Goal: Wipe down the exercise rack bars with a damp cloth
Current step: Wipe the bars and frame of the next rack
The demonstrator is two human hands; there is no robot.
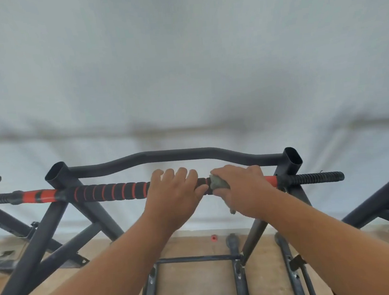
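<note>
From my seat the padded bar (113,191) runs across the middle of the view, black foam ringed with red, and I can't tell by looking which stretches of it have been wiped; nothing shows as wet or dry. Starting at the left, the far end of the bar and the dark frame legs (33,243) have no hand near them. My left hand (175,196) wraps the foam near the centre, fingers curled over the top and thumb underneath. Just beside it, my right hand (243,190) presses the greenish cloth (218,182) around the bar, fingers clenched on it. Further right, the red band and ribbed end (312,178) lie beyond the cloth. I judge the curved upper bar (173,154) and the legs remain to be done.
</note>
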